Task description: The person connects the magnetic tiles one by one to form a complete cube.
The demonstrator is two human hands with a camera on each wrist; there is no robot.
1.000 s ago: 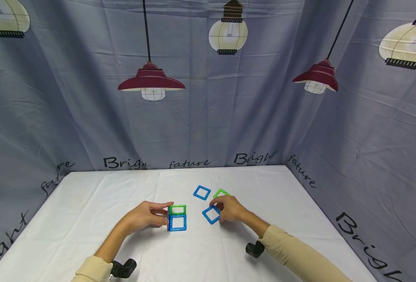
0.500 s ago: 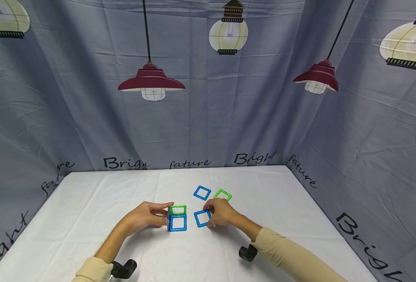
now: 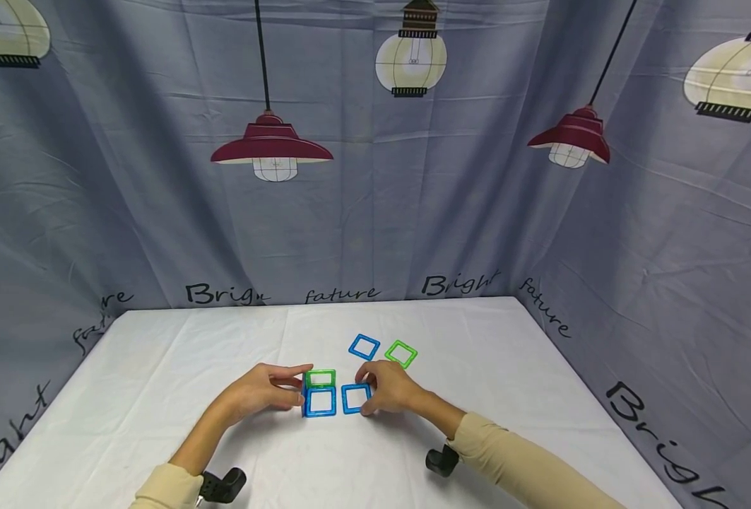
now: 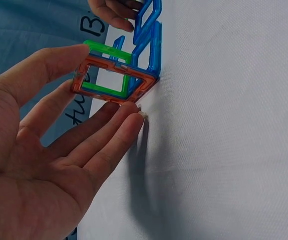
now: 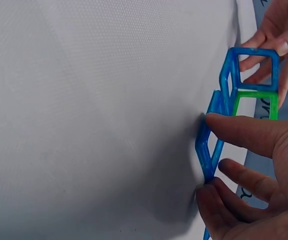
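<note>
My left hand grips the upright square magnetic tile by opposite edges; this frame looks reddish in the left wrist view and blue in the right wrist view. Joined to it are a green magnetic tile standing at the back and a blue magnetic tile lying flat on the table. Just right of these, my right hand pinches another blue magnetic tile between thumb and fingers at its right side. A narrow gap shows between it and the flat blue one in the head view.
Behind my right hand lie a loose blue tile and a loose green tile. A white cloth covers the table, with a grey-blue printed curtain around its back and sides.
My right hand has slid left with its blue magnetic tile, turning it nearly square to the joined tiles. The loose green tile now shows fully. My left hand has stayed put.
</note>
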